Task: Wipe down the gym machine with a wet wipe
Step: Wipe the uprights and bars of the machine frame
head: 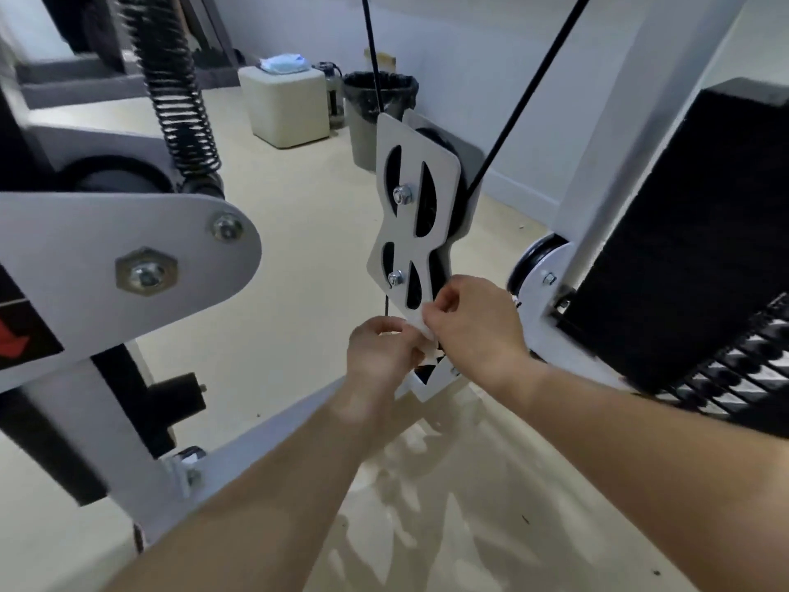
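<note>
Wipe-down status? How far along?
Done: nothing provable; no surface shows wet streaks. In hand: left hand and right hand both pinch the wet wipe at the lower edge of the pulley plate. Left, likely: the big bracket, the spring, the black shroud.

The wet wipe (417,325) is mostly hidden; the spring (170,79) is blurred.

Small white wet wipe (420,331), crumpled, pinched between left hand (380,350) and right hand (476,326) right at the bottom edge of the gym machine's white pulley plate (412,232) (slotted, two bolts, hanging upright).
</note>
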A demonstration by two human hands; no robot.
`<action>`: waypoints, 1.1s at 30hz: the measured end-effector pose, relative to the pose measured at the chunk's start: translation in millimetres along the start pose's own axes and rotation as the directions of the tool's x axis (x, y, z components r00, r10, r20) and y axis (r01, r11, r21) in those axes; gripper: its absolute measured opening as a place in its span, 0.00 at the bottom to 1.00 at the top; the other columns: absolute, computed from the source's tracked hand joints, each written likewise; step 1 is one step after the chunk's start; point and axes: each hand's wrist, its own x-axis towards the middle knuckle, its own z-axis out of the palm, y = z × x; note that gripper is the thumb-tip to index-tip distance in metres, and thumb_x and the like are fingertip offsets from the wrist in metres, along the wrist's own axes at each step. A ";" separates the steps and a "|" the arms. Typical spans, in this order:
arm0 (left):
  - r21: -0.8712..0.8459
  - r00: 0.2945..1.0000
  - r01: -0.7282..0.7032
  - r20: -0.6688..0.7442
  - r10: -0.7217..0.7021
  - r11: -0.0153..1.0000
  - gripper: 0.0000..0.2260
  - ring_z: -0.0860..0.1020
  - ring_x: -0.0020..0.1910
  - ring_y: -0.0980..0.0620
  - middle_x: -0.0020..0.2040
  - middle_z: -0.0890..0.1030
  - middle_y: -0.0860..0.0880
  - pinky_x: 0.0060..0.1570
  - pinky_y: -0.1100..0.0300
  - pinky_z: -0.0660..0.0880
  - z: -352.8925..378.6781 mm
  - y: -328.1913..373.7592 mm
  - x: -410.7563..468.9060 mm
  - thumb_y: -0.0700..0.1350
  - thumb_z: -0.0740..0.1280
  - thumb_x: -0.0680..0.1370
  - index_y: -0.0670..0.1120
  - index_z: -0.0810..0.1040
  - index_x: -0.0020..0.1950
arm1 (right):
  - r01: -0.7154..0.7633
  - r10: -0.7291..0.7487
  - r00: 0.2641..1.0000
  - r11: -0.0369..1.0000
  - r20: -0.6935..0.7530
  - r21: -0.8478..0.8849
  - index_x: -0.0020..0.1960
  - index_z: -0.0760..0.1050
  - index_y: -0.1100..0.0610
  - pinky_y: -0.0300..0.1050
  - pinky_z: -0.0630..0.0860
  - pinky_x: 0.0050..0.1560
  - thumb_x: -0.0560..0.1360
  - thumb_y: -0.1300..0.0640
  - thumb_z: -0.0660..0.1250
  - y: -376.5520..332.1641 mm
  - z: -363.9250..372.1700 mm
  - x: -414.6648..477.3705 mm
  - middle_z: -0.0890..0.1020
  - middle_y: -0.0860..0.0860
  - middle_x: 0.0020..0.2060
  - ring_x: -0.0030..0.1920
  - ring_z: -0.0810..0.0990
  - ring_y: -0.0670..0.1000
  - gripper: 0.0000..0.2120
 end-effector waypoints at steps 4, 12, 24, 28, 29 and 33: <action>-0.236 0.998 -0.057 0.007 0.061 0.970 0.04 0.81 0.39 0.51 0.38 0.83 0.47 0.46 0.57 0.79 18.7 6.1 3.8 0.39 0.69 0.76 0.44 0.82 0.42 | -0.119 0.164 0.980 0.936 -0.110 0.332 0.62 0.69 0.49 0.36 0.67 0.51 0.75 0.50 0.67 10.8 11.5 -10.0 0.70 0.45 0.61 0.57 0.71 0.43 0.17; -0.265 0.918 -0.368 -0.252 0.305 0.891 0.07 0.81 0.37 0.59 0.36 0.84 0.56 0.40 0.67 0.76 25.4 41.3 -1.3 0.39 0.71 0.75 0.50 0.82 0.40 | 0.039 -0.015 0.998 0.907 -0.059 0.420 0.55 0.74 0.42 0.32 0.75 0.48 0.78 0.59 0.60 -6.7 4.7 -18.4 0.81 0.36 0.46 0.50 0.78 0.37 0.13; -0.106 0.879 -0.449 -0.233 0.417 0.887 0.10 0.78 0.43 0.64 0.44 0.80 0.57 0.45 0.70 0.72 35.0 28.8 26.3 0.38 0.64 0.78 0.54 0.76 0.47 | 0.362 -0.633 0.750 0.634 -0.191 -0.684 0.71 0.69 0.64 0.57 0.72 0.54 0.72 0.57 0.52 -42.9 -56.7 6.9 0.69 0.59 0.72 0.69 0.67 0.61 0.29; -0.097 0.834 -0.484 -0.353 0.425 0.870 0.06 0.78 0.38 0.60 0.38 0.80 0.56 0.40 0.69 0.73 29.5 54.7 34.1 0.41 0.65 0.79 0.52 0.76 0.45 | 0.357 -0.634 0.759 0.595 -0.148 -0.721 0.69 0.69 0.67 0.58 0.73 0.56 0.74 0.58 0.50 -43.3 -58.2 8.3 0.69 0.61 0.72 0.69 0.68 0.63 0.27; -0.109 0.825 -0.492 -0.373 0.423 0.864 0.05 0.78 0.37 0.60 0.37 0.80 0.56 0.39 0.68 0.73 28.3 63.1 38.8 0.41 0.65 0.79 0.50 0.77 0.45 | 0.363 -0.645 0.748 0.596 -0.157 -0.716 0.69 0.70 0.67 0.58 0.73 0.57 0.74 0.60 0.51 -43.7 -56.9 7.3 0.69 0.62 0.71 0.69 0.67 0.63 0.26; -0.138 0.855 -0.434 -0.374 0.359 0.890 0.07 0.79 0.37 0.57 0.37 0.80 0.55 0.40 0.60 0.75 30.1 74.6 53.0 0.41 0.64 0.78 0.51 0.78 0.44 | 0.396 -0.660 0.733 0.611 -0.165 -0.685 0.67 0.71 0.67 0.59 0.73 0.59 0.73 0.60 0.52 -44.1 -56.3 6.4 0.70 0.65 0.70 0.69 0.68 0.66 0.25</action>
